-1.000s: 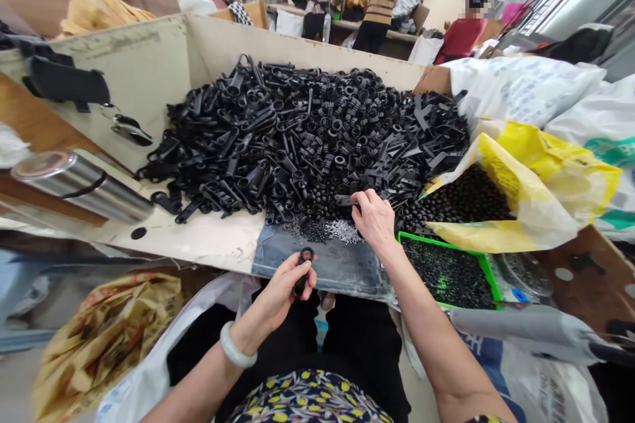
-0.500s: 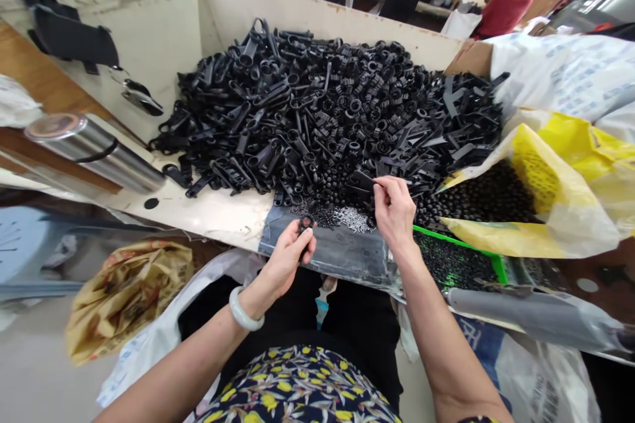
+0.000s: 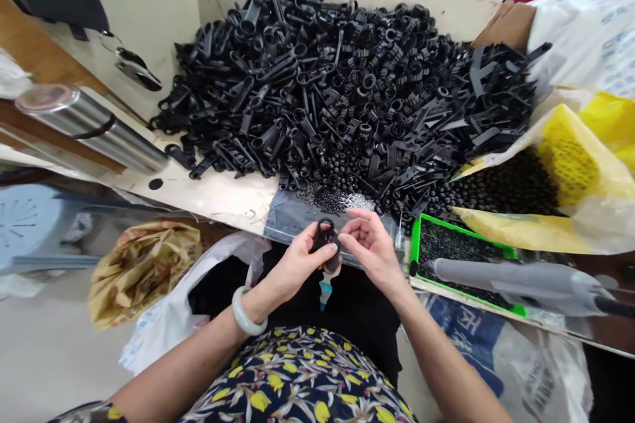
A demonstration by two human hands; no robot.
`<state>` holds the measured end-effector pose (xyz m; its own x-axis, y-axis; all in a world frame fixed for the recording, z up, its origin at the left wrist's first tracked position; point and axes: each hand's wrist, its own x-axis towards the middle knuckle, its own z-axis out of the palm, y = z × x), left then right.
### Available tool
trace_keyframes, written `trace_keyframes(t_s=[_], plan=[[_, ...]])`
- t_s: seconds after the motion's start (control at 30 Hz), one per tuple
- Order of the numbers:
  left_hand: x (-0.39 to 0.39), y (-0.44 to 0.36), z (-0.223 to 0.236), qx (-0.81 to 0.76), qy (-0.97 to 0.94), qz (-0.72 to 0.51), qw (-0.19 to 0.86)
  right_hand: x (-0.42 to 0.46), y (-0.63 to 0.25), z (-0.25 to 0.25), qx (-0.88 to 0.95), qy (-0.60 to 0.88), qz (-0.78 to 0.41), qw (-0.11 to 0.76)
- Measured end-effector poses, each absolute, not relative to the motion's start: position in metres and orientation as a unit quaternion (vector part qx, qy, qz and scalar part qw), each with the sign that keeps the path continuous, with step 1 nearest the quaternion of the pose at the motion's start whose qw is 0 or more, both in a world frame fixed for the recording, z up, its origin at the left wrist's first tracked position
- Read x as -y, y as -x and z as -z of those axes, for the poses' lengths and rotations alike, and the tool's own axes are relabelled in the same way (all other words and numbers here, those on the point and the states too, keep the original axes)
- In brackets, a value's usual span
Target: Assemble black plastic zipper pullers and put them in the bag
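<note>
Over the bench's front edge, my left hand (image 3: 292, 263) is closed round a black plastic part with a ring at its upper end (image 3: 326, 227). The thumb presses on the lower body of the part. Just to its right is my right hand (image 3: 370, 248), its index finger stretched out and its thumb apart, the tips close to or touching the part. Nothing can be made out between the right fingers. Beyond both hands lie small silver pins (image 3: 358, 201) and tiny black pieces (image 3: 322, 201) on a dark mat (image 3: 285, 215).
A large heap of black plastic parts (image 3: 307, 86) fills the boxed bench. Right of my hands are a green-rimmed tray (image 3: 415, 244), a grey cylindrical tool (image 3: 516, 277) and a yellow bag (image 3: 570, 152) of black balls. A steel flask (image 3: 119, 139) lies leftward.
My right hand has moved from the heap's front down and left to the part in my left hand; the flat black piece it held no longer shows separately. The view has tilted downward.
</note>
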<state>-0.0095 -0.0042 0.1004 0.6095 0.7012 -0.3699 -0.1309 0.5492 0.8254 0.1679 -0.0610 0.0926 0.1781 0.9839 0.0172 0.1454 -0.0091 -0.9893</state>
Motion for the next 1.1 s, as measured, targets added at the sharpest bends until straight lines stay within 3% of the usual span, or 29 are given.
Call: trace_keyframes(t_s=[0.07,0.27,0.67,1.1], plan=[[0.004,0.004,-0.097,-0.391,-0.361,-0.317,0.785,0.069,-0.153,-0.083,0.466,0.612,-0.335,0.544],[0.003,0.001,-0.095,-0.406,-0.294,-0.363,0.785,0.095,-0.121,-0.072,0.587,0.643,-0.183,0.456],[0.006,0.020,-0.099,-0.321,-0.209,-0.294,0.876,0.105,-0.126,-0.089,0.572,0.642,-0.176,0.480],[0.018,0.018,-0.102,-0.317,-0.247,-0.295,0.867,0.105,-0.111,-0.084,0.610,0.618,-0.112,0.483]])
